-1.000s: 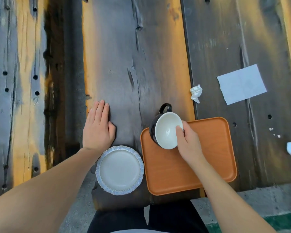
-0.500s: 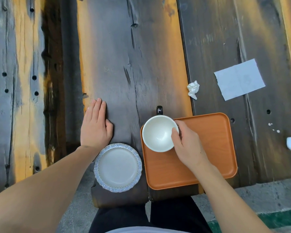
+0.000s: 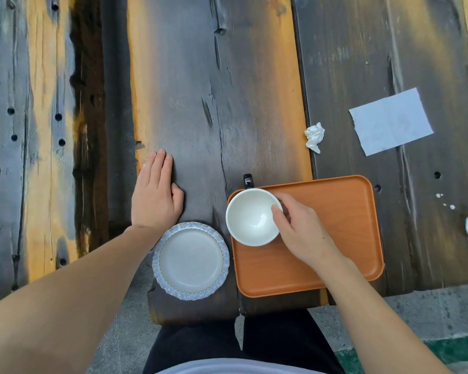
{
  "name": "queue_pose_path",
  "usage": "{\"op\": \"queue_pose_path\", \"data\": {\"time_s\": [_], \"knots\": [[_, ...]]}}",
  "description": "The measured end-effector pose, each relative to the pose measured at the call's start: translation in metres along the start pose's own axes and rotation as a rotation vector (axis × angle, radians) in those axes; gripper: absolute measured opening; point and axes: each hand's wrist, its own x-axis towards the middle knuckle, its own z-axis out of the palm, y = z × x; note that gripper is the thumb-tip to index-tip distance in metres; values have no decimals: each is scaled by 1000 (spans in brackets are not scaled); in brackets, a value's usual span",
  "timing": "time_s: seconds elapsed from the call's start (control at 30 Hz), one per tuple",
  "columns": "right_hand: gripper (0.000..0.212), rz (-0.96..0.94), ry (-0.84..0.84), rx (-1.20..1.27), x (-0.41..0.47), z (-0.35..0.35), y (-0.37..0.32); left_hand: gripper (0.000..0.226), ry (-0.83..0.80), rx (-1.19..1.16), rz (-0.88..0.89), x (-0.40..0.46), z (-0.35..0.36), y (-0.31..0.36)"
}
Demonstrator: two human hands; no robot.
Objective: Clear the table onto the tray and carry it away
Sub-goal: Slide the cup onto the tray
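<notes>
My right hand [image 3: 301, 230] pinches the white-lined black ceramic mug [image 3: 251, 216] by its rim, upright on the orange rectangular tray [image 3: 335, 211] | my left hand [image 3: 156, 194] lies flat on the dark wooden table [image 3: 227, 103] | pale scalloped plate [image 3: 191, 260] just left of tray

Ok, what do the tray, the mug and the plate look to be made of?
Tray: probably wood or wood-look laminate, matte orange-brown with faint grain. Mug: likely glazed ceramic, glossy white inside, black handle with a highlight. Plate: likely glazed stoneware, pale centre, ruffled bluish rim.

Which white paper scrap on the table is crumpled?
The small crumpled white tissue, just beyond the orange tray. The larger white napkin to its right lies flat.
</notes>
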Motion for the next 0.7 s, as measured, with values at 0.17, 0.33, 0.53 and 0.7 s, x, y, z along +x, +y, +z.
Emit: {"op": "queue_pose_path", "data": {"time_s": [0.17, 0.33, 0.53, 0.7], "knots": [[28, -11, 21, 55, 0, 2, -1, 59, 12, -1, 1, 0, 0, 0], [28, -12, 16, 96, 3, 2, -7, 58, 26, 6, 10, 1, 1, 0], [35, 97, -9, 65, -14, 5, -3, 58, 23, 7, 10, 1, 1, -1], [17, 316, 125, 290, -35, 24, -7, 58, 13, 7, 4, 0, 0, 0]]}}
